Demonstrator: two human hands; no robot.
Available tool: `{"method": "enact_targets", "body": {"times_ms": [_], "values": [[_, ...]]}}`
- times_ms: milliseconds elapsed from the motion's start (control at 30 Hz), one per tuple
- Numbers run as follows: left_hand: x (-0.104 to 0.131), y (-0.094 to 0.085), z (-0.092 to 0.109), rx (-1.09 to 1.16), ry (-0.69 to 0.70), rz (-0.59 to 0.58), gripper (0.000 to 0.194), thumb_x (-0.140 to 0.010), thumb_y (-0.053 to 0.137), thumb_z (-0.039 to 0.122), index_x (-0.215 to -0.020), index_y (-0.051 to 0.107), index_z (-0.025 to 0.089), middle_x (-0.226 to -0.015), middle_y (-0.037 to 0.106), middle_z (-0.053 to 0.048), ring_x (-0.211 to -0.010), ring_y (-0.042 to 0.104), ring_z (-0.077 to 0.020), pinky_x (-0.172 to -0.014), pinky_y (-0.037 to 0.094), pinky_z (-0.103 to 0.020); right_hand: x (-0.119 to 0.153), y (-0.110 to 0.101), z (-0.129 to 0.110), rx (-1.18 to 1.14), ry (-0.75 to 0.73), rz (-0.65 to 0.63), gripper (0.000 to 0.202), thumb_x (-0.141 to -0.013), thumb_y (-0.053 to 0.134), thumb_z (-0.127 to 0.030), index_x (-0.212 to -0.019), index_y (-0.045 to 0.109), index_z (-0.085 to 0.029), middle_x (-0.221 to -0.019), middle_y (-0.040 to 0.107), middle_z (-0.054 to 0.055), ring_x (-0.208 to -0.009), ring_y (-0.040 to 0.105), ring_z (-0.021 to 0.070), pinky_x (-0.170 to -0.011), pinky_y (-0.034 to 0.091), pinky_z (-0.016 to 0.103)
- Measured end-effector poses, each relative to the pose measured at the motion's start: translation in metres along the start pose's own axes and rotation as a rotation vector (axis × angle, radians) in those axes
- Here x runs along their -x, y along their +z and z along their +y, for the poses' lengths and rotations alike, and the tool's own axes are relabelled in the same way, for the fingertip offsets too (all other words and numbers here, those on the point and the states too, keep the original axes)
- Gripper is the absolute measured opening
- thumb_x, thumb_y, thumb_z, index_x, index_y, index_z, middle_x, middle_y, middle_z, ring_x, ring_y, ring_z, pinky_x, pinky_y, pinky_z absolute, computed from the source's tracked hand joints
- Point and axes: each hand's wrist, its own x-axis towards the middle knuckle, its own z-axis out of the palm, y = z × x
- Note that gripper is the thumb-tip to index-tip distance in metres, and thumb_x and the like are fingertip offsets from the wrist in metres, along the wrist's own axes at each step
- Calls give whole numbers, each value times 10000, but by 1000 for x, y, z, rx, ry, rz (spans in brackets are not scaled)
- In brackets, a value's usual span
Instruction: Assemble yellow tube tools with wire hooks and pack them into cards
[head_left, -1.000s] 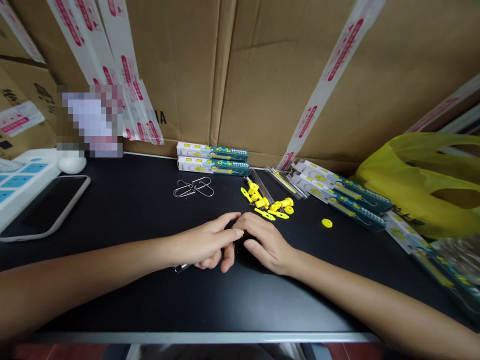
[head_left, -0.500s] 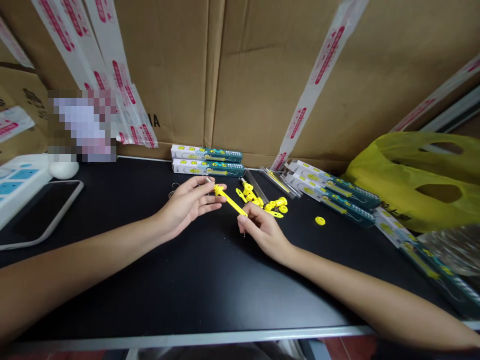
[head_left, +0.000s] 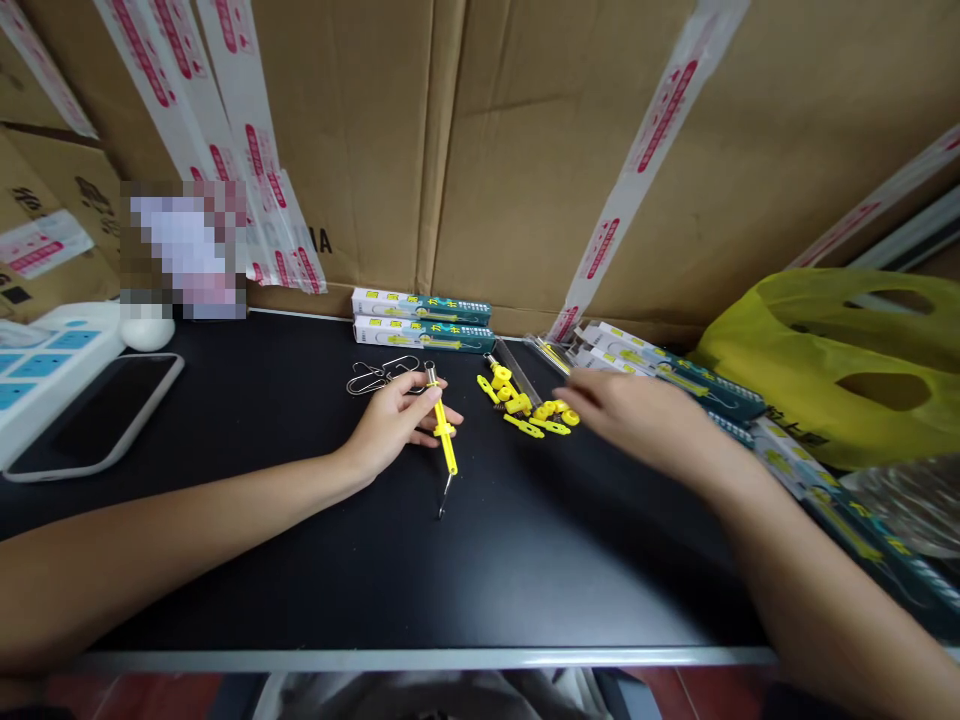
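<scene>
My left hand (head_left: 401, 418) is closed, pinching the upper part of a yellow spring scale rod (head_left: 447, 452) between thumb and fingers. A metal ring end shows at the rod's top, and a thin metal hook (head_left: 445, 496) hangs from its lower end above the dark table. My right hand (head_left: 637, 412) is over the back right, beside a pile of loose yellow plastic parts (head_left: 517, 404) and some clear tubes (head_left: 549, 352). Its fingers are bent and partly hidden, so I cannot make out whether they grip anything. Several bent wire hooks (head_left: 367, 378) lie behind my left hand.
Two spring scale boxes (head_left: 424, 335) are stacked against the cardboard (head_left: 360, 150) at the back. More boxes (head_left: 675, 375) lie on the right, beside a yellow plastic bag (head_left: 787, 350). A phone (head_left: 97, 420) and a white power strip (head_left: 56, 350) are at the left.
My right hand has let go of the rod and moved right and back, past the yellow parts. The rod, still in my left hand, now tilts downward with its hook hanging free.
</scene>
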Motion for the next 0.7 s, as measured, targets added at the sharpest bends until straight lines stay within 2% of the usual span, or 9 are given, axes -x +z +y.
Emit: {"method": "enact_targets", "body": {"times_ms": [100,167,233,333,467,700], "values": [[0,0,-3,3,14,-14,270,-872,535,366,-1051,487,169,-805,717,-72,-674,692,-158,-527,530,-207,1,9,61,117,152,-15,211,-844,456,-365,-785,541,-182,-791,606,94,-656,572,213,-535,341,288],[0,0,-5,10,26,-17,278,-872,530,384,-1047,479,174,-782,720,-66,-645,692,-158,-520,532,-212,4,22,92,49,177,-153,169,-785,527,-337,-781,531,-169,-813,598,108,-690,587,221,-540,382,287],[0,1,-5,16,33,-16,279,-875,523,396,-1042,476,177,-754,720,-58,-629,692,-157,-539,538,-225,6,33,106,-83,215,-324,153,-775,525,-312,-837,514,-173,-793,589,82,-588,566,180,-491,387,274],[0,2,-4,28,39,-14,259,-874,527,386,-1017,478,176,-718,717,-47,-648,699,-166,-586,548,-249,5,42,105,-233,119,-368,149,-728,521,-210,-870,487,-187,-740,560,28,-527,523,133,-482,384,249],[0,3,-2,36,42,-9,240,-866,543,355,-1007,487,169,-735,711,-41,-663,700,-163,-626,554,-265,1,47,86,-273,-23,-244,167,-668,515,-137,-818,472,-197,-707,548,0,-581,512,128,-534,378,236],[0,1,-2,2,41,-14,305,-864,537,363,-1102,502,176,-729,671,-18,-631,681,-151,-576,544,-251,-2,52,53,-351,-56,-88,165,-713,514,-171,-833,410,-215,-667,511,-29,-543,483,117,-502,360,228]]}}
